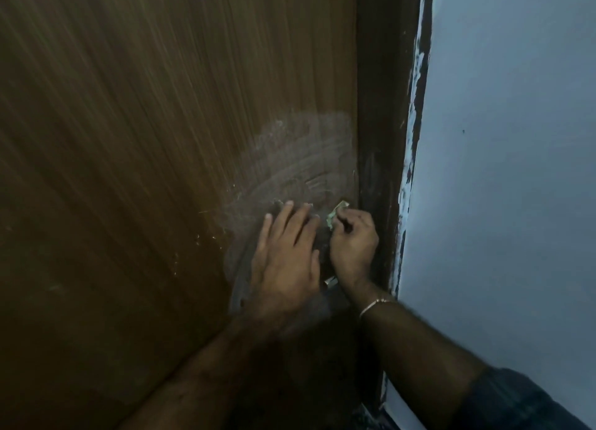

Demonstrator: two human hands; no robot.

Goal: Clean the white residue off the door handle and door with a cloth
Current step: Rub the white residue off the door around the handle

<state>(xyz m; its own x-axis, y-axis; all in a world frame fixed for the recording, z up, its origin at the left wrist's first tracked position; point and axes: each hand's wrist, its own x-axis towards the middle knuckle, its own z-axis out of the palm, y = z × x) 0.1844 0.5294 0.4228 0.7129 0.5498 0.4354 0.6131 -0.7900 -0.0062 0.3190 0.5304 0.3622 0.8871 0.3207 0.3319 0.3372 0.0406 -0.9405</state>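
Left hand (285,252) flat, fingers spread, pressed on door (145,171) below white residue (296,159); right hand (353,242) fisted on cloth (335,212) beside it, near door frame (380,107)

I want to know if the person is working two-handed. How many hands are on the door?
2. The left hand lies flat, fingers spread, on the door over the white smear. The right hand, beside it near the frame, is closed on a small cloth.

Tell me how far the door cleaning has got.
Early to midway. Done: nothing clearly clean. In hand: the right hand grips a cloth near the handle; the left hand lies flat against the door. Left: the smeared white residue above.
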